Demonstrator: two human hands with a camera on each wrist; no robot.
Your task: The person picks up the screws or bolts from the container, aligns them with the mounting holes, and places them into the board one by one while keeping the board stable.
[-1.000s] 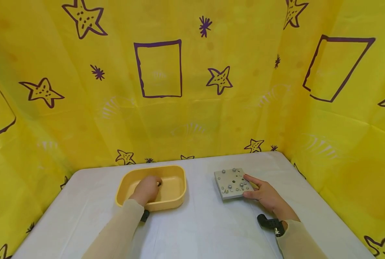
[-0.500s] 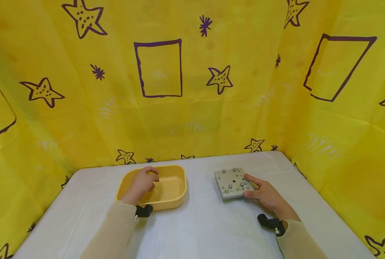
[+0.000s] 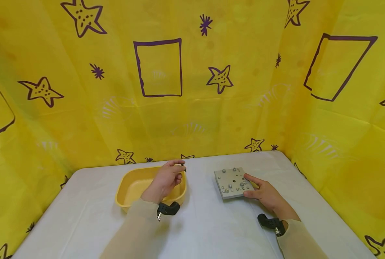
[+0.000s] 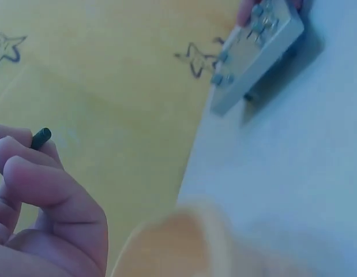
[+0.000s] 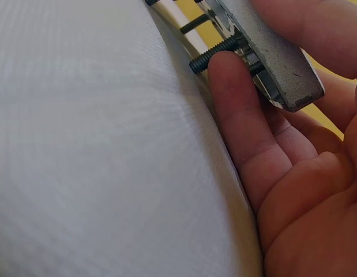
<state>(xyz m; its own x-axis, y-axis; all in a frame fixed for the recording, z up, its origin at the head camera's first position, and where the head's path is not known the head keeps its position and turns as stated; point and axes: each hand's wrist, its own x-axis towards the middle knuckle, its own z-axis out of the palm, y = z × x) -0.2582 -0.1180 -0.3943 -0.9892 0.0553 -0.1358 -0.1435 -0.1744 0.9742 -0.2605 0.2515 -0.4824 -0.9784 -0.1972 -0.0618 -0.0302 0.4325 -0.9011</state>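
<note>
My left hand (image 3: 166,180) is above the right part of a yellow plastic bin (image 3: 122,189). Its fingertips pinch a small dark screw (image 4: 41,138), whose end pokes out in the left wrist view; the rest is hidden by the fingers. To the right, my right hand (image 3: 268,196) grips the edge of a square grey metal plate (image 3: 228,182), thumb and fingers on its right side. Several screw heads and holes show on the plate's upper face. From below, the right wrist view shows threaded bolts (image 5: 215,53) sticking out of the underside, with a finger touching one.
A white cloth (image 3: 198,223) covers the table. Yellow curtains (image 3: 192,118) with starfish drawings stand behind and at both sides. Black wrist cameras (image 3: 169,208) sit on both wrists. The bin's rim rises between the left forearm and the plate.
My left hand has come up out of the bin and moved right with the small dark screw between its fingers. The right hand and the plate have stayed in place.
</note>
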